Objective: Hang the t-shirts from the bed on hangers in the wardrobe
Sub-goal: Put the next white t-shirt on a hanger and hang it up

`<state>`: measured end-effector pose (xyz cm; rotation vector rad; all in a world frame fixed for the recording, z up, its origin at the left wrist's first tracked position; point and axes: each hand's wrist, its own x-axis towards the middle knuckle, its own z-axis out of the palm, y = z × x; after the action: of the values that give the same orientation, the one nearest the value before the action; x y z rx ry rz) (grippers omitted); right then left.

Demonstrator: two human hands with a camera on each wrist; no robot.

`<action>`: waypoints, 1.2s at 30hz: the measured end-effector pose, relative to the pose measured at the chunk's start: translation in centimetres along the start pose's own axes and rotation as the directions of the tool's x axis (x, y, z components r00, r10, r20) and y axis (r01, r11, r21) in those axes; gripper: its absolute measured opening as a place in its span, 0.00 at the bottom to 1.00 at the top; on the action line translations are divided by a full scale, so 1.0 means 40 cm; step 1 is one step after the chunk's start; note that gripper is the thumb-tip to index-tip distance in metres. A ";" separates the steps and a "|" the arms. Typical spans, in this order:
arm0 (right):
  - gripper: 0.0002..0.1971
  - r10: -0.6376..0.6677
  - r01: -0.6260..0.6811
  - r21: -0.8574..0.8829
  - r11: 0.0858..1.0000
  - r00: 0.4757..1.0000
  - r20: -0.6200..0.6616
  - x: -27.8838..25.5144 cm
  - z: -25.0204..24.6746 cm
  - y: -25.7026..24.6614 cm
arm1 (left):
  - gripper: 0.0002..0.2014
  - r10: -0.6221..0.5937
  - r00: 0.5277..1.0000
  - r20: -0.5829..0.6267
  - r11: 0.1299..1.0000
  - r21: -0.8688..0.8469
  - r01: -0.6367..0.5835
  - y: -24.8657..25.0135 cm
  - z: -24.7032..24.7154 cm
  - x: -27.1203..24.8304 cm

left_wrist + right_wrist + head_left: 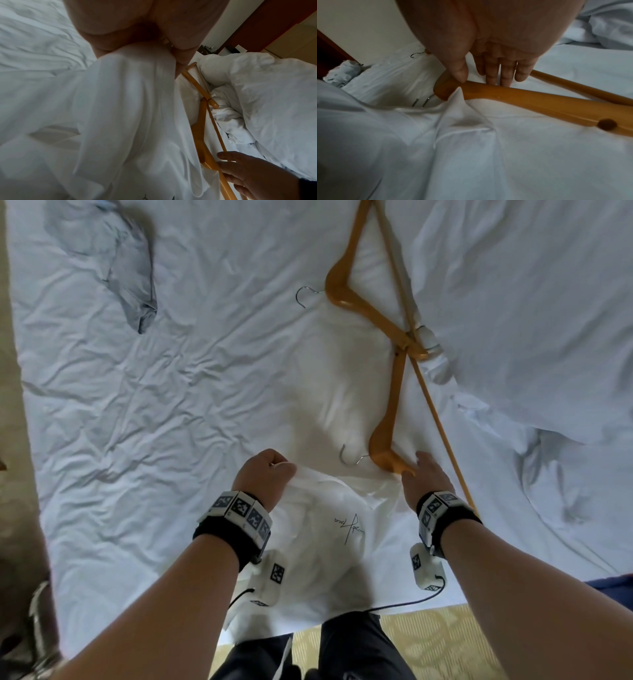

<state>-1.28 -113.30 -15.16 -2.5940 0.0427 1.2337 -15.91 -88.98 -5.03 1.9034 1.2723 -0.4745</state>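
While left hand [268,474] fists white t-shirt [322,546] | right hand [426,479] fingers straight, touching near hanger [387,436] | rumpled white bed [171,378]; 2nd hanger [346,285] 12 o'clock; grey garment [137,272] 10 o'clock

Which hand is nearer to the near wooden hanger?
Right. The right hand touches the near wooden hanger at its shoulder; the left hand is apart from it, gripping the white t-shirt.

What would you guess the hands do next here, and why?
Probably the right hand closes round the near wooden hanger and lifts it toward the shirt. Its fingers lie straight on the hanger's arm, not yet gripping, while the left hand already holds the white t-shirt bunched up off the bed.
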 end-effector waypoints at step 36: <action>0.15 -0.060 0.060 -0.287 0.956 0.998 0.009 -0.091 0.059 -0.058 | 0.10 0.072 0.997 0.011 0.988 -0.136 -0.069 -0.155 -0.105 -0.070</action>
<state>-5.08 -110.80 -13.26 -2.8140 -0.2313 1.3038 -23.14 -86.24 -2.98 1.8206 1.1919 -0.3570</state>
